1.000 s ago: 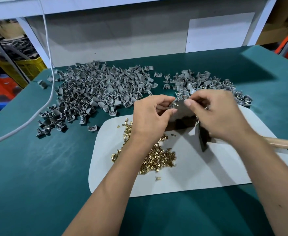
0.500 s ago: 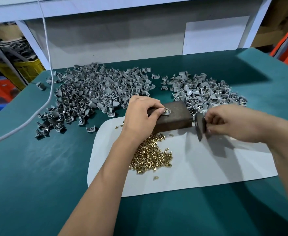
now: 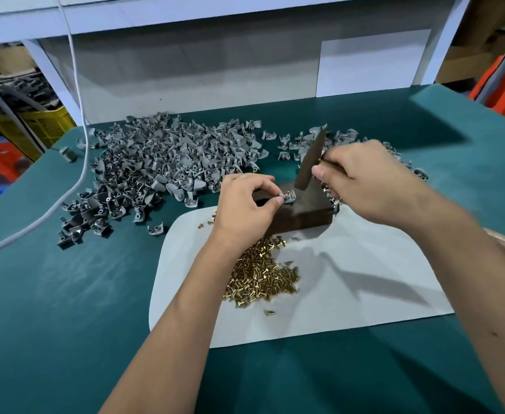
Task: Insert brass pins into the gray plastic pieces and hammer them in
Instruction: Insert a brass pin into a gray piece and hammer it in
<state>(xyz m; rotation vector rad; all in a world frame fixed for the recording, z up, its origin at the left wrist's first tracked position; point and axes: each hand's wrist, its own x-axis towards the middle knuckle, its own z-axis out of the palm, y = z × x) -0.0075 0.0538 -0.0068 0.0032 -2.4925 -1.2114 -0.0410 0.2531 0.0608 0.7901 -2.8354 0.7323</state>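
The green surface (image 3: pixel 66 309) is covered at the far left by a heap of gray plastic pieces (image 3: pixel 161 162); a second heap at the far right is largely hidden behind the right hand (image 3: pixel 373 186). A white mat (image 3: pixel 349 288) carries brass pins (image 3: pixel 263 276) and a dark block (image 3: pixel 302 210). The hammer (image 3: pixel 309 162) is gripped by curled right-hand fingers, its handle mostly concealed. One gray piece (image 3: pixel 288 197) with a pin is pinched on the block by the left hand (image 3: pixel 245 207). No writing is legible.

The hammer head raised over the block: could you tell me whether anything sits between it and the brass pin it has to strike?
Nothing visible does. The hammer head hangs above the brass pin; the left hand pinches the gray piece from the side.
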